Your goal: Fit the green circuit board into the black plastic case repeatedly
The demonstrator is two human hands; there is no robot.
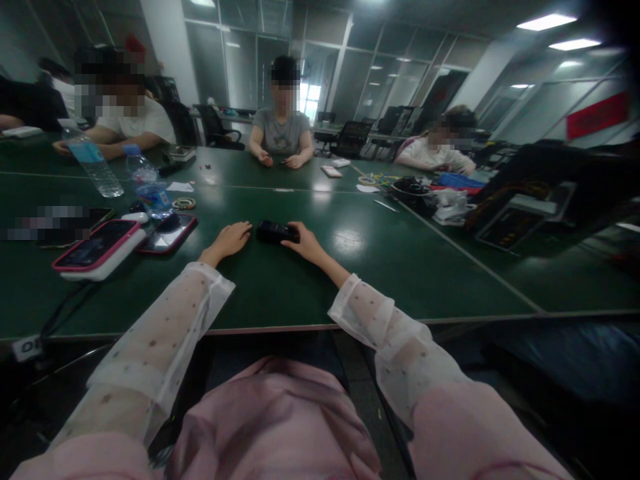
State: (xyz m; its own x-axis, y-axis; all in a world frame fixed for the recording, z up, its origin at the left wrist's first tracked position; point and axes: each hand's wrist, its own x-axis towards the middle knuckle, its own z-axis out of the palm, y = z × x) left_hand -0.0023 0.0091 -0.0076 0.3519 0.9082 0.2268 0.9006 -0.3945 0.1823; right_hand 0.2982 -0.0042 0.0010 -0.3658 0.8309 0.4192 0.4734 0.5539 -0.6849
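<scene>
A person in sheer, dotted sleeves (150, 340) is sitting at a dark green counter (390, 287). Near the center of the frame, the right hand (306, 243) is gripping the right end of a black device (273, 231) (its markings are too small to read), which is lying on the counter. The left hand (233, 239) is resting with fingers extended just beside the device's left end, so the two hands are lying apart. At the left of the frame, a pink-edged phone (103, 243) is lying on a white object (105, 265), and a water bottle (149, 183) is standing behind. At top center, a co-worker (281, 130) in gray is sitting opposite.
</scene>
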